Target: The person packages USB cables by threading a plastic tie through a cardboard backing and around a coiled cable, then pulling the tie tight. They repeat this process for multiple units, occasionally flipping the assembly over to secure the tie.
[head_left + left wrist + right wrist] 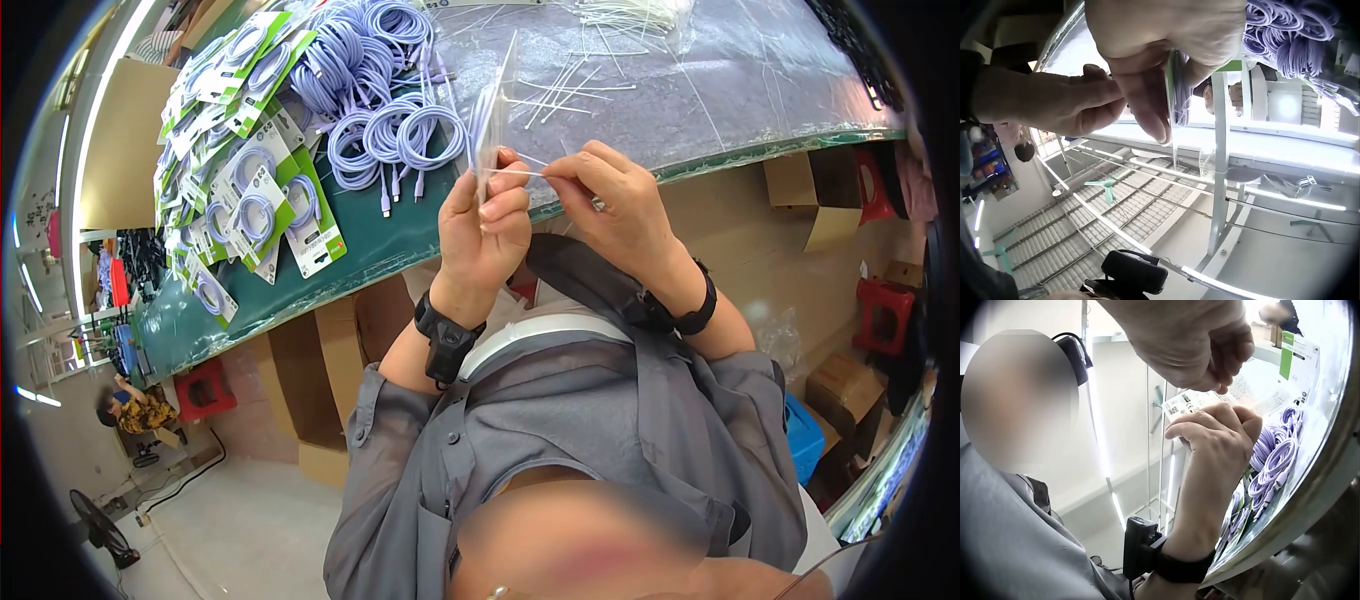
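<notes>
Upright between the thumb and fingers of my left hand (482, 235) is a cable packaging card (490, 125), seen nearly edge-on in the head view. Its printed back (1192, 404) faces the right wrist camera, and a purple cable (1180, 94) lies against its other side in the left wrist view. My right hand (625, 205), just right of the card, pinches the end of a thin white zip tie (522, 172). That tie stretches across from the card and the left fingers.
Loose zip ties (570, 92) lie on the table behind the hands, with a bigger bundle (630, 14) farther back. Coiled purple cables (430, 135) and a heap of carded cables (258, 215) cover the left side. The green table edge (270, 318) runs before the body; cardboard boxes (335, 375) stand below.
</notes>
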Motion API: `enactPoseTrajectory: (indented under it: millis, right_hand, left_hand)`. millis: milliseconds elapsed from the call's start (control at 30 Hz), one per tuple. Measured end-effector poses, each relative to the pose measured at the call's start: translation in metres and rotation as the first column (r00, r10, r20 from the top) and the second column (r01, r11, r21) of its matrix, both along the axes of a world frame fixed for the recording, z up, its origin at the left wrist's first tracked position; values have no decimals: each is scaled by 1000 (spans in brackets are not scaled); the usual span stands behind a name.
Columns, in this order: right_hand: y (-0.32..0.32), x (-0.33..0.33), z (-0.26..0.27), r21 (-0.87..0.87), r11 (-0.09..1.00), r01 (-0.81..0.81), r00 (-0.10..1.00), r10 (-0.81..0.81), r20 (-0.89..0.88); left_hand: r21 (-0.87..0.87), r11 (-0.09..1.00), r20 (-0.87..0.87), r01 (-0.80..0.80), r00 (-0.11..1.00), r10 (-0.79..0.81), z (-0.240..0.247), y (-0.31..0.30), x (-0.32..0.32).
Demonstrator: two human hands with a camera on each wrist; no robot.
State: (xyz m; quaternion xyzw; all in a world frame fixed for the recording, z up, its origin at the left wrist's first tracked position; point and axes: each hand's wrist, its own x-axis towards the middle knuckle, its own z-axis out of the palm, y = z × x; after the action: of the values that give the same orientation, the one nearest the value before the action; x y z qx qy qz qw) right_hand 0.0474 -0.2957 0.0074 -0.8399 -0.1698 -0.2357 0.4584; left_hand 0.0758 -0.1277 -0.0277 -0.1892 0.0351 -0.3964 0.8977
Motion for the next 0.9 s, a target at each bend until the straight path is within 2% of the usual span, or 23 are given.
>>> enactPoseTrajectory:
  millis: [33, 67, 133, 167, 233, 267, 300, 367, 433, 500, 567, 600, 633, 667, 700, 767, 800, 833, 900]
  right_hand:
    - [1, -1, 1, 16, 1000, 0, 1000, 0, -12]
    - [2, -2, 1, 31, 1000, 0, 1000, 1, -24]
    - [4, -3, 3, 51, 998, -27, 999, 28, -24]
    - [4, -3, 4, 80, 996, -45, 999, 47, -27]
    - [7, -4, 1, 119, 992, -29, 999, 31, -22]
    - [7, -4, -2, 167, 986, -6, 1000, 9, -19]
    - [5, -3, -8, 157, 988, -9, 1000, 12, -18]
    - [-3, -1, -19, 228, 973, -28, 998, 41, -54]
    - [-3, 1, -19, 251, 967, -43, 998, 53, -32]
    - [-4, 2, -26, 277, 959, -57, 998, 62, -12]
    - [-6, 2, -39, 446, 895, 18, 981, 70, -179]
    - [-9, 5, -35, 439, 898, 15, 981, 72, -181]
    - [-14, 10, -28, 291, 950, 114, 994, -109, -32]
    - [-18, 13, -23, 156, 960, 234, 955, -257, 148]
    - [-24, 11, -21, 150, 963, 224, 957, -247, 154]
    - [-37, 3, -17, -218, 947, 236, 874, -109, 473]
    - [-32, 2, -14, -287, 938, 193, 851, -14, 525]
    - [-29, 0, -12, -293, 936, 195, 852, -13, 523]
    - [-22, -3, -8, -392, 911, 129, 864, 90, 494]
  left_hand:
    - [90, 995, 50, -37, 998, 33, -1, 0, -1]
    - [83, 996, 52, -44, 998, 40, -2, -1, -1]
    - [338, 912, 351, -230, 931, 104, -3, -4, -2]
    - [330, 914, 351, -236, 929, 113, -2, -6, -4]
    - [654, 650, 443, -387, 892, 86, 11, -10, -7]
    - [594, 677, 528, -434, 845, 78, 5, -8, -3]
    - [587, 682, 528, -436, 845, 86, 11, -9, -5]
    - [660, 556, 598, -505, 801, 18, 25, -11, -10]
    - [627, 591, 625, -507, 781, 7, 22, -9, -10]
    - [645, 527, 653, -553, 758, -5, 25, -9, -13]
    - [643, 538, 643, -545, 766, 8, 24, -8, -13]
    - [639, 506, 662, -579, 749, 22, 22, -7, -13]
    - [634, 470, 681, -614, 732, 37, 20, -6, -12]
    - [630, 469, 681, -619, 730, 48, 20, -6, -13]
    - [629, 436, 693, -644, 718, 60, 21, -5, -12]
    - [625, 401, 704, -670, 705, 82, 21, -5, -12]
    - [618, 389, 720, -684, 690, 69, 21, -6, -13]
    - [611, 380, 736, -695, 675, 52, 21, -7, -15]
    - [607, 383, 737, -697, 674, 59, 18, -10, -17]
